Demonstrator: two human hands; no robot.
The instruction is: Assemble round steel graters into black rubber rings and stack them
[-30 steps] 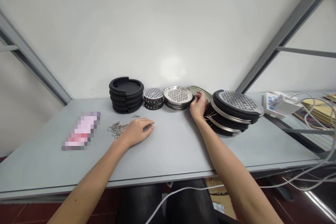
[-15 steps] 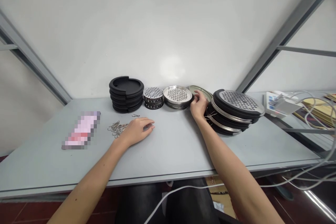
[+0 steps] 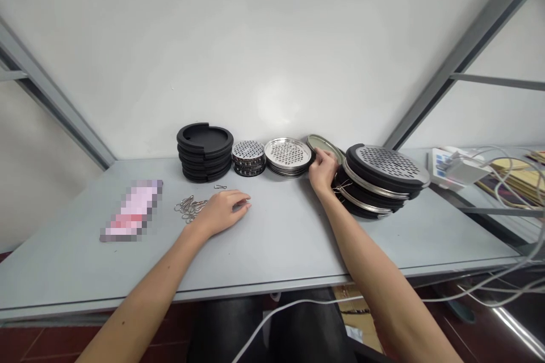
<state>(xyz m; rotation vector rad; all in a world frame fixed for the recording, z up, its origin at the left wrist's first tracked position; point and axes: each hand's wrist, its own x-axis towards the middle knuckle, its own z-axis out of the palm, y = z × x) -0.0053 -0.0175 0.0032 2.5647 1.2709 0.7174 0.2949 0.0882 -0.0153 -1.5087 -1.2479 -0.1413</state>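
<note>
Grey table [image 3: 272,249], white wall [image 3: 255,57]; right hand [image 3: 323,171] seems to grip a tilted disc [image 3: 318,142], left hand [image 3: 223,212] lies open, both as before.

White wall [image 3: 272,39], dark red floor [image 3: 46,346].

Metal clips [image 3: 188,209] lie on the table [image 3: 293,249], in front of stacked grater discs [image 3: 288,154].

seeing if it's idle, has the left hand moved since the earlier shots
No, the left hand sits in the same spot, no nearer to or farther from the pile of metal clips beside it.
</note>
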